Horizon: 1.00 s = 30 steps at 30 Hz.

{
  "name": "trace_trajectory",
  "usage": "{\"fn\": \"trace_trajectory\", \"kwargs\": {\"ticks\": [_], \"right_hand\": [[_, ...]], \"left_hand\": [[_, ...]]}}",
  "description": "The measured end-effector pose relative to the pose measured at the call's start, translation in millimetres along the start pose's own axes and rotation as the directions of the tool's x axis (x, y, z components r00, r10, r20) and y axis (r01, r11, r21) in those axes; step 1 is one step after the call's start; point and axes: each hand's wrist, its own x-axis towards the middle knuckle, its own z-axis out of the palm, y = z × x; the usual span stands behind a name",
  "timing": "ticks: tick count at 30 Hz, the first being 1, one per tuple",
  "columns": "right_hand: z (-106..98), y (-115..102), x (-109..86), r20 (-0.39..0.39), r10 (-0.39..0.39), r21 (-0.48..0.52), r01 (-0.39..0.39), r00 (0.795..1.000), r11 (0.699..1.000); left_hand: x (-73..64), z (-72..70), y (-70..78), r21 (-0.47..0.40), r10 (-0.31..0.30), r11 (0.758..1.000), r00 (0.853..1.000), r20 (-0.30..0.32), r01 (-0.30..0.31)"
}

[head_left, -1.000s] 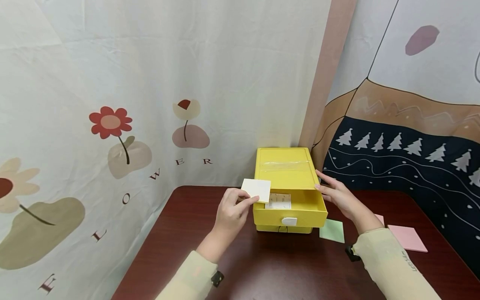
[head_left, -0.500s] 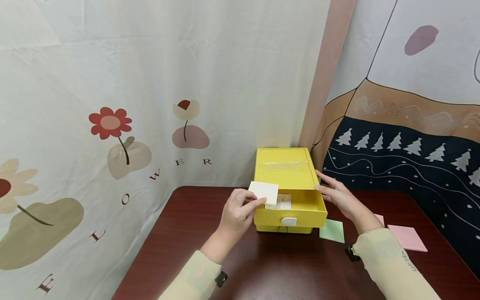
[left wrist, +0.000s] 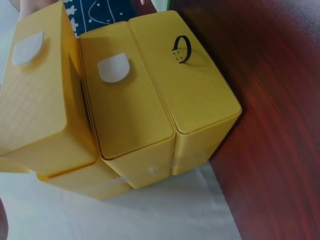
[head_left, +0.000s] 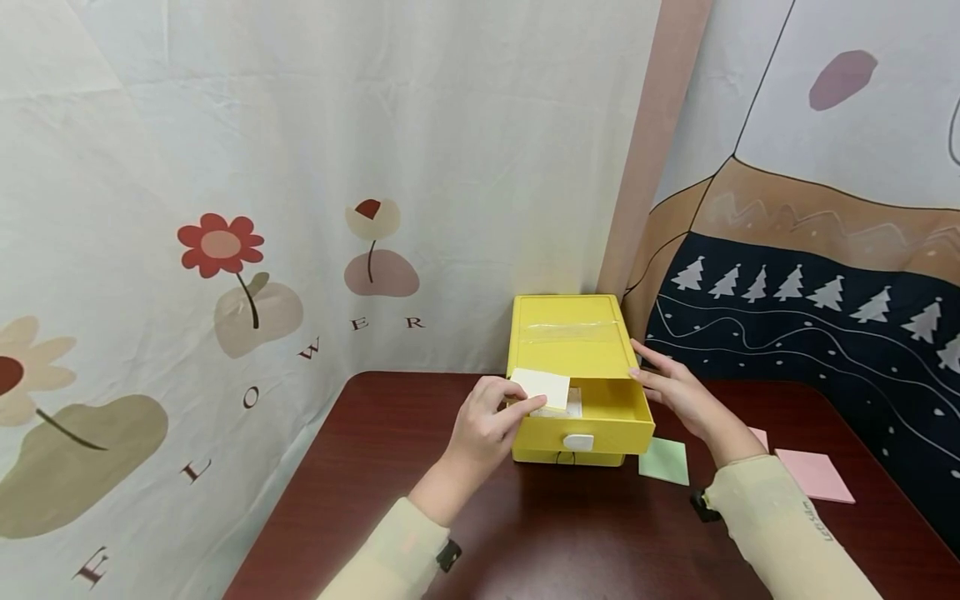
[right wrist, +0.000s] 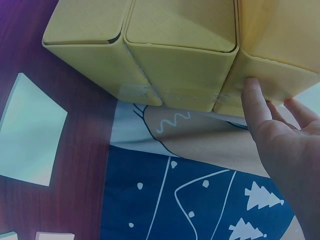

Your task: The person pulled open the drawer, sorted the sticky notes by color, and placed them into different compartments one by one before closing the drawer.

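My left hand (head_left: 487, 425) pinches a square pad of cream sticky notes (head_left: 546, 387) between thumb and fingers. The pad is over the left part of the pulled-out top drawer (head_left: 622, 435) of a yellow drawer cabinet (head_left: 573, 333). Below it, partly covered, a white printed paper (head_left: 576, 404) lies in the drawer. My right hand (head_left: 678, 402) rests its extended fingers against the cabinet's right side; the right wrist view shows the fingertips (right wrist: 252, 85) at the top section. In the left wrist view the drawer front (left wrist: 40, 95) juts out beyond the two lower drawers.
On the dark red table (head_left: 390, 442), a green note pad (head_left: 664, 462) lies right of the cabinet. A pink pad (head_left: 816, 476) is farther right, with another pink piece (head_left: 760, 437) partly behind my right wrist. A patterned curtain (head_left: 450, 167) hangs close behind the cabinet.
My left hand has moved right and slightly down with the cream pad, from the drawer's left edge to over its inside, covering more of the printed paper. The right hand stays put.
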Motion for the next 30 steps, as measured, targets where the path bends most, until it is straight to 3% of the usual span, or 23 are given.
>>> {"fn": "trace_trajectory", "kwargs": {"ticks": [20,30], "right_hand": [[-1,-1,-0.2,0.003,0.004,-0.003,-0.004,1.000,1.000],[-1,0,0.0,0.004,0.002,0.006,-0.002,1.000,1.000]], "left_hand": [[11.5,13.5,7.5,-0.003,0.019,1.000,0.995,0.095,-0.018],[13.9,17.8,11.8,0.007,-0.018,1.000,0.989,0.145,0.017]]}}
